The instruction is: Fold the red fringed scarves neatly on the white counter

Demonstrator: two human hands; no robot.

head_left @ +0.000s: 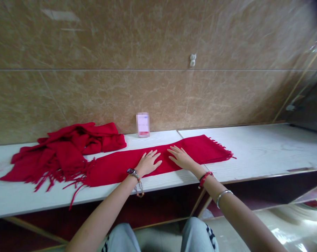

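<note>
A red fringed scarf [200,148] lies stretched lengthwise along the white counter, with tassels at both ends. My left hand [148,163] rests flat on its middle, fingers spread. Just to the right, my right hand [181,157] also presses flat on the cloth with the fingers apart. Neither hand grasps the fabric. To the left, a crumpled heap of red fringed cloth [79,140] sits against the wall, its tassels meeting the left end of the flat scarf.
Against the wall stands a small upright card or phone [143,125], its face blurred. The white counter [263,147] runs on to the right, with open shelving [158,206] below its front edge. A small white cat-shaped hook [192,60] is fixed to the wall.
</note>
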